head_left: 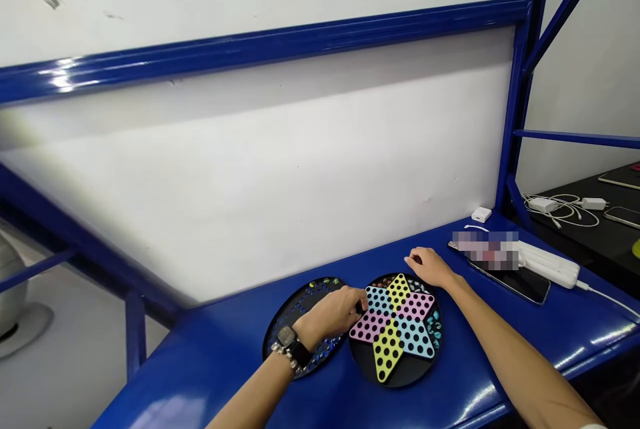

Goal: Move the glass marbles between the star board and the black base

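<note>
A Chinese checkers board with a yellow, pink and blue star lies flat on the blue shelf. Turquoise marbles sit in a pocket along its right rim. My left hand, wearing a watch and bracelet, has its fingers curled at the board's left edge, above a round black tray. Blue marbles lie in that tray, with green marbles at its far rim. Just beyond the board's far right rim, my right hand is closed. Whatever either hand holds is hidden.
A white power bank with a cable and a dark phone lie on the right. Near the wall is a small white box. A blue metal rail and post frame the shelf. Coiled white cables rest on a black table.
</note>
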Motion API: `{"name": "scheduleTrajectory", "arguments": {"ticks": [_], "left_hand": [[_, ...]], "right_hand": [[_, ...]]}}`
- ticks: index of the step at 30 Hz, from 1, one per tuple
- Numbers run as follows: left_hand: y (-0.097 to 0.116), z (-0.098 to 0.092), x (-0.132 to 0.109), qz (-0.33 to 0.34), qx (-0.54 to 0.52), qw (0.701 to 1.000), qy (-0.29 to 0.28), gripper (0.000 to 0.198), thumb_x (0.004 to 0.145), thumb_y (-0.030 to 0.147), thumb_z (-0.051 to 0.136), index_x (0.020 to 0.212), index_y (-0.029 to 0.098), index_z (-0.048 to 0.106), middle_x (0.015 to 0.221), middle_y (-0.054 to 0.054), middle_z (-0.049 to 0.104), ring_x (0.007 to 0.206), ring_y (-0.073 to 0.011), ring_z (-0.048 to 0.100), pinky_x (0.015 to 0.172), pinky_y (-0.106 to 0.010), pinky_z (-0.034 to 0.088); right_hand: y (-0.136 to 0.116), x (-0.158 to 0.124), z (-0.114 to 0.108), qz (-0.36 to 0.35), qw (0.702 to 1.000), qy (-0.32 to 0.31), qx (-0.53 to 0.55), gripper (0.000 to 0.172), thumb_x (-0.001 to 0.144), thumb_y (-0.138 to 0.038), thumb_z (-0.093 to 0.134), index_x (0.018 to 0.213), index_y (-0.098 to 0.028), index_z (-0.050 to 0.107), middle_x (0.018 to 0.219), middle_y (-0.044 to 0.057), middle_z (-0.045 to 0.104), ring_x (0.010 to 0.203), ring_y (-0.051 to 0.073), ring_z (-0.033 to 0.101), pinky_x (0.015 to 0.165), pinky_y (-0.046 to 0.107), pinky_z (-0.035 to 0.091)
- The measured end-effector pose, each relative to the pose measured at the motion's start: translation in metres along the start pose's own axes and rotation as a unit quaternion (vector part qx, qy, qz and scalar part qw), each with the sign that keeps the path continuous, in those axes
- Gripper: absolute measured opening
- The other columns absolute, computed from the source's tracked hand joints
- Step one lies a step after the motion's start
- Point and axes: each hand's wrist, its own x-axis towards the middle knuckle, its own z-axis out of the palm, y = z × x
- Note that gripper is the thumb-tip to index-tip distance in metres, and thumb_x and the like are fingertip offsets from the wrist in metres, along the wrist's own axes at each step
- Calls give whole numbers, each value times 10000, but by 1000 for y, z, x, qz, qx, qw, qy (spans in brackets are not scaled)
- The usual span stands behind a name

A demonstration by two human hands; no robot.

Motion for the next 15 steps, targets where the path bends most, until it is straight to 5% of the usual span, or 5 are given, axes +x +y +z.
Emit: {"name": "scheduleTrajectory", "arguments": {"ticks": [10,15], "left_hand": [[12,1,-2,-35,11,999,-13,263,846,145,471,1057,195,620,1053,-95,706,965,-253,659,795,-331,486],[13,7,6,-78,-9,997,-20,131,824,209,531,747,177,631,798,-101,708,729,-246,678,629,-312,459]], "right_hand": [[1,1,0,2,1000,-2,4,341,925,-386,482,632,-211,476,662,-4,576,613,139,484,590,258,329],[1,1,0,1,1000,-3,5,337,922,-379,482,630,-211,469,675,-2,585,618,138,488,589,258,331]]}}
